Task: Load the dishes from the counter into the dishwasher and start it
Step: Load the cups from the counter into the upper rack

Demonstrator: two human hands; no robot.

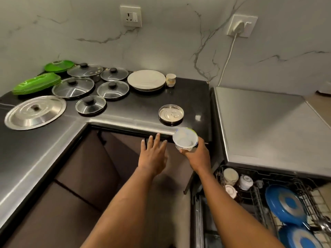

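My right hand [196, 155] grips a small white bowl [185, 139] from below, just off the front edge of the black counter [139, 106]. Beside it my left hand [154, 154] hangs open with fingers spread, holding nothing. On the counter sit a small steel dish [171, 114], a stack of white plates [146, 80], a patterned cup [170, 79], several glass lids [72, 87], a big steel lid [35, 112] and green plates [36, 83]. At the lower right the dishwasher rack [258, 197] is pulled out with cups [246, 182] and blue plates [284, 205] in it.
The dishwasher's steel top [265, 122] stands to the right of the counter. Two wall sockets are on the marble backsplash, one [241, 25] with a white plug and cord. Dark cabinet fronts [86, 167] lie under the L-shaped counter.
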